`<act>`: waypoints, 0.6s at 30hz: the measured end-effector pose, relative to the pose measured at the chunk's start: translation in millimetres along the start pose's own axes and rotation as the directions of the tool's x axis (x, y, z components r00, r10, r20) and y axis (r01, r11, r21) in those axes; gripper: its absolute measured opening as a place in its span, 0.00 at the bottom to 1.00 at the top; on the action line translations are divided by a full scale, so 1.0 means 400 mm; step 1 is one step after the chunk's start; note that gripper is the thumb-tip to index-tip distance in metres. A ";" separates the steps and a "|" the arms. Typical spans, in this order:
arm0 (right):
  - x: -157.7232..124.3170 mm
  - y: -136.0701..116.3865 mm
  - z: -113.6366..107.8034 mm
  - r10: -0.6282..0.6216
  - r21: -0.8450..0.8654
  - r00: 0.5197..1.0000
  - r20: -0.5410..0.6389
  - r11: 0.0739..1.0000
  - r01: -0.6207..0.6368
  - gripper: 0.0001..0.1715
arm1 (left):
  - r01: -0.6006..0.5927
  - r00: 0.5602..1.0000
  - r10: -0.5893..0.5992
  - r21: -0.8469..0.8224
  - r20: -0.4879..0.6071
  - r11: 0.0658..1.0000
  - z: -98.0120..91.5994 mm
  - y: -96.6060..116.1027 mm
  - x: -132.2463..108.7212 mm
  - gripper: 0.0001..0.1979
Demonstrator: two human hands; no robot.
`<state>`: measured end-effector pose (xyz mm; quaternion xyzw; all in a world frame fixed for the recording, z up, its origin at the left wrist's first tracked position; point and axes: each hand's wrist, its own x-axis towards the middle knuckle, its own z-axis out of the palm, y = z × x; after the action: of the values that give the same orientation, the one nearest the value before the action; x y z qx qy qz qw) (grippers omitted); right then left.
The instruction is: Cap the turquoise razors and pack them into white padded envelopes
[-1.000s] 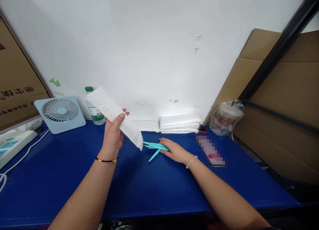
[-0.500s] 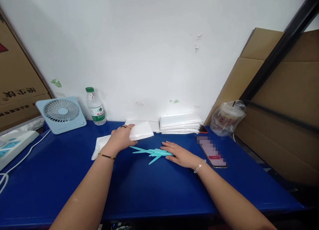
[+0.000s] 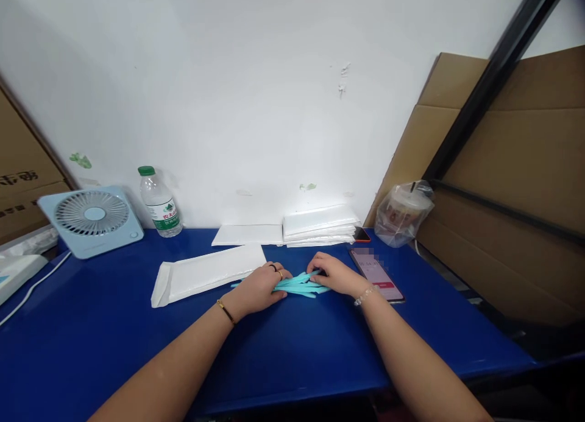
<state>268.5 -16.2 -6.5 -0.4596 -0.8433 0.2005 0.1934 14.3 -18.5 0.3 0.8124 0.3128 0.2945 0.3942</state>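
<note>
A loose bundle of thin turquoise strips (image 3: 301,284) lies on the blue table, between my two hands. My left hand (image 3: 264,286) has its fingers closed on the left end of the bundle. On the right end, my right hand (image 3: 333,274) pinches the strips between thumb and fingers. A long white padded envelope (image 3: 208,273) lies flat behind and left of my left hand, nearly touching it. Further back, a stack of white envelopes (image 3: 320,224) rests against the wall, with one flat white envelope (image 3: 249,234) beside it.
A light-blue fan (image 3: 94,214) and a water bottle (image 3: 161,204) stand at the back left. A lit phone (image 3: 381,276) lies right of my right hand. Behind it are a bagged cup (image 3: 405,212), another phone (image 3: 362,234) and cardboard (image 3: 525,166).
My left hand has let go of the white envelope, which now lies flat, and has moved right to the turquoise strips. My right hand's fingers have closed on them. The view has shifted slightly.
</note>
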 end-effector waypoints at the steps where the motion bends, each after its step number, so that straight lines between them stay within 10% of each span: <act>1: 0.000 -0.002 0.001 0.000 0.008 1.000 0.006 1.000 0.000 0.08 | -0.008 1.000 0.006 0.056 0.028 0.998 0.003 -0.002 0.001 0.13; 12: 0.006 -0.036 0.005 0.071 0.449 0.997 -0.028 0.892 -0.050 0.14 | 0.019 0.991 -0.018 0.004 -0.131 1.000 0.000 -0.020 0.027 0.07; 18: 0.020 0.018 0.005 0.133 0.556 0.988 -0.077 0.828 -0.069 0.18 | 0.062 0.974 0.025 0.372 -0.226 0.926 -0.014 -0.050 0.049 0.10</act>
<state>268.4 -6.0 -11.0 -0.4387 -0.7120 0.4189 0.3538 17.2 8.4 -8.6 0.8311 0.4140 0.3157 0.1953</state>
